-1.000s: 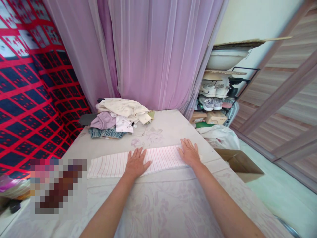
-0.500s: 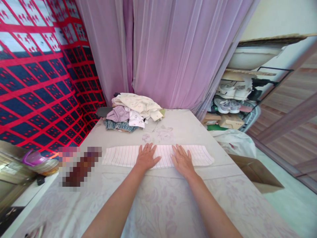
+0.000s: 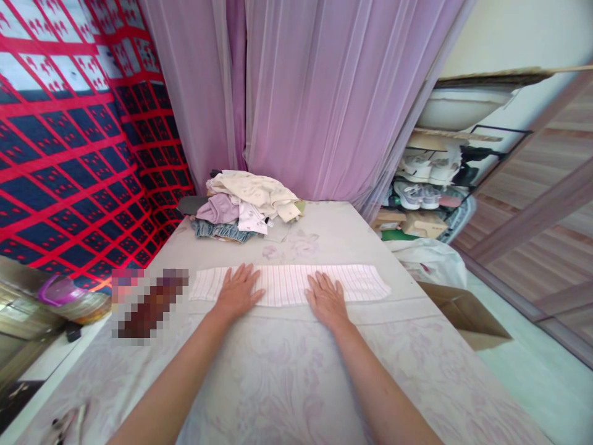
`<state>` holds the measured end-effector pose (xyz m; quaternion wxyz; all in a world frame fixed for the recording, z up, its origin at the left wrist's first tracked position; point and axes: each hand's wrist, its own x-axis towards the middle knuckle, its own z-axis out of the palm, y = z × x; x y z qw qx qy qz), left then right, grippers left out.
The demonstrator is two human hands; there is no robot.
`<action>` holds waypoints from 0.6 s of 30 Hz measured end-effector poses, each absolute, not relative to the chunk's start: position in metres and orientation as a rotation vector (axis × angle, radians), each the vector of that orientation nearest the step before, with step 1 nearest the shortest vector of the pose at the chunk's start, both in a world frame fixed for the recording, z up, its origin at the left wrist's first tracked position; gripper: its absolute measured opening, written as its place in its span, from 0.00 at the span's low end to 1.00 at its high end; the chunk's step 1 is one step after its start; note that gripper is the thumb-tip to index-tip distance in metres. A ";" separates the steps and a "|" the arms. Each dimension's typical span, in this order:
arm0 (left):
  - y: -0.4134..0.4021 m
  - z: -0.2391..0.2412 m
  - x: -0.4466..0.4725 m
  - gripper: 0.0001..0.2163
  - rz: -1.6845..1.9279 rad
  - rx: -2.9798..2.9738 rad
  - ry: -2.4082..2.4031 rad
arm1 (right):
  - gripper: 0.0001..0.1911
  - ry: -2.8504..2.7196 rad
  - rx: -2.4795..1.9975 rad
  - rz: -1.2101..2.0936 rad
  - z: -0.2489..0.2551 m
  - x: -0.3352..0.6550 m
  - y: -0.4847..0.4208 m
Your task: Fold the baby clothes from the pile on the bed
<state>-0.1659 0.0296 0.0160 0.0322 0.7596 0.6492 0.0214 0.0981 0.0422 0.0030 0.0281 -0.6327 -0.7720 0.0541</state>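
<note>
A pink-and-white striped piece of clothing (image 3: 282,285) lies folded into a long flat strip across the bed-like surface (image 3: 287,371). My left hand (image 3: 238,290) rests flat on its left part, fingers spread. Right of the middle, my right hand (image 3: 327,299) lies palm down on the same cloth, fingers apart. Neither hand grips anything. What kind of garment it is cannot be made out from its folded shape.
A heap of clothes (image 3: 252,198) sits at the far end, before purple curtains (image 3: 315,99). Right of the surface are an open cardboard box (image 3: 463,312), a white plastic bag (image 3: 435,262) and a shoe rack (image 3: 428,170). A blurred-out patch (image 3: 151,309) lies at left.
My left hand has slid left along the striped cloth, widening the gap between my hands. My right hand stays on the cloth. The whole view has shifted slightly.
</note>
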 end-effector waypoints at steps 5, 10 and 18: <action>-0.001 0.008 -0.211 0.28 0.044 2.161 2.330 | 0.28 -2.390 -1.989 0.182 0.001 0.100 0.044; -0.002 0.004 -0.206 0.27 0.086 2.110 2.376 | 0.29 -2.391 -2.050 0.212 0.015 0.090 0.044; -0.002 0.000 -0.208 0.27 0.199 2.106 2.338 | 0.28 -2.520 -1.774 0.167 0.008 0.045 0.030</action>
